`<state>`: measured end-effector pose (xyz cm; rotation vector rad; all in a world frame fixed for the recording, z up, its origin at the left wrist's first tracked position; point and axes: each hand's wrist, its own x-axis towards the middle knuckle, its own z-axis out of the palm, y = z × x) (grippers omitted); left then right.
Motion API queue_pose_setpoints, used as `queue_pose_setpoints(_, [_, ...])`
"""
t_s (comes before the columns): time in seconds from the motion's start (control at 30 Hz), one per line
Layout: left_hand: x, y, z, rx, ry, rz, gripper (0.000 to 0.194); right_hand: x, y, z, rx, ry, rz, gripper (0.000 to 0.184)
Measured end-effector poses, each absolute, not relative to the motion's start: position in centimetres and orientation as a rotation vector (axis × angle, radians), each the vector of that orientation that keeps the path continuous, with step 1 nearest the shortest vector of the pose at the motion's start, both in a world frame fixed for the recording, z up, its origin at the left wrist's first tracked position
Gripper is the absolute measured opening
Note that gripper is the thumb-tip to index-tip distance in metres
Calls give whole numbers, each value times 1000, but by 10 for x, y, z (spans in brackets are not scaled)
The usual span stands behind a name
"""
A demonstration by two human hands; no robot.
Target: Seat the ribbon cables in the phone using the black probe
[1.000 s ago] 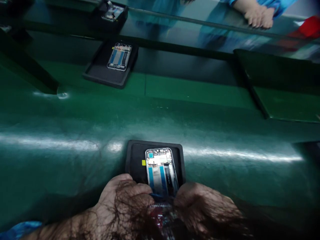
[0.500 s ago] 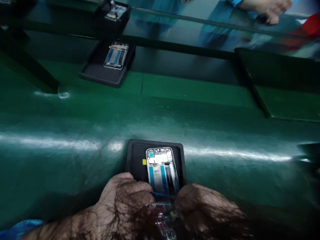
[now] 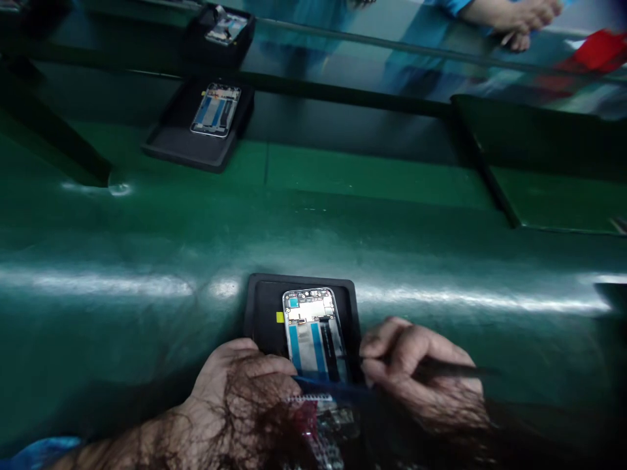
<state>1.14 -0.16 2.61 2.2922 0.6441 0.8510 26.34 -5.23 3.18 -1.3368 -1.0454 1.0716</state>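
Note:
An opened phone [image 3: 302, 333], its circuit board and blue strips exposed, lies in a black tray [image 3: 267, 333] in front of me. A yellow tab sticks out from its left side. My left hand [image 3: 245, 385] is closed at the phone's lower left edge, fingertips against it; its grip is partly hidden. To the right of the tray, my right hand [image 3: 416, 372] pinches a thin dark tool [image 3: 455, 370], blurred, its tip pointing left towards the phone. Hair and a clear badge-like sleeve [image 3: 326, 424] with a blue top edge cover the phone's lower end.
Farther back on the green bench [image 3: 161, 228], a second black tray [image 3: 181, 147] holds another opened phone [image 3: 215, 109]. Dark rails cross behind it, and a green panel [image 3: 563, 196] stands at right. Beyond the rail are a co-worker's hands [image 3: 524, 19] and something red [image 3: 605, 52].
My right hand has moved right and up from the phone's lower right corner, and the thin dark tool now shows in it. My left hand stays in place. The view has shifted slightly.

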Motion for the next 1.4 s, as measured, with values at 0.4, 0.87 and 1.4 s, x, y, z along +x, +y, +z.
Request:
queue_pose_setpoints(0.4, [14, 3, 28, 2305, 693, 903, 42, 270, -22, 12, -1388, -851, 1157, 29])
queue_pose_setpoints(0.87, [5, -1, 19, 2262, 687, 855, 31, 259, -17, 25, -1488, -948, 1021, 25])
queue_pose_setpoints(1.4, [6, -1, 25, 2231, 654, 772, 33, 257, -17, 26, -1513, -1079, 883, 24])
